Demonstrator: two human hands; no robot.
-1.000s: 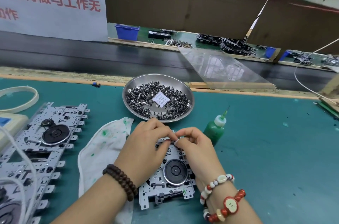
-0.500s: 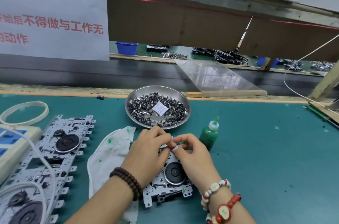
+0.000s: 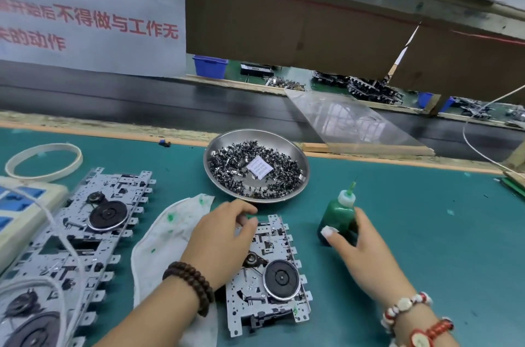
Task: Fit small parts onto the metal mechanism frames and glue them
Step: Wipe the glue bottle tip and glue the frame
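A metal mechanism frame [image 3: 272,275] with a black flywheel lies on the green mat in front of me. My left hand [image 3: 221,238] rests on the frame's upper left part, fingers curled over its top edge. My right hand [image 3: 360,247] is around a green glue bottle [image 3: 339,214] with a white cap and needle tip, which stands upright on the mat right of the frame; thumb and fingers close on its sides. A steel bowl [image 3: 211,153] of small dark parts sits just beyond the frame.
Several more frames [image 3: 93,221] lie overlapped at the left, crossed by a white cable. A glue-stained white cloth [image 3: 167,236] lies under my left forearm. A white ring [image 3: 44,160] and a beige device [image 3: 25,204] are far left. A conveyor belt [image 3: 142,99] runs behind.
My right hand left the frame's top edge and moved right to the glue bottle. My left hand stayed on the frame. The camera tilted and moved closer.
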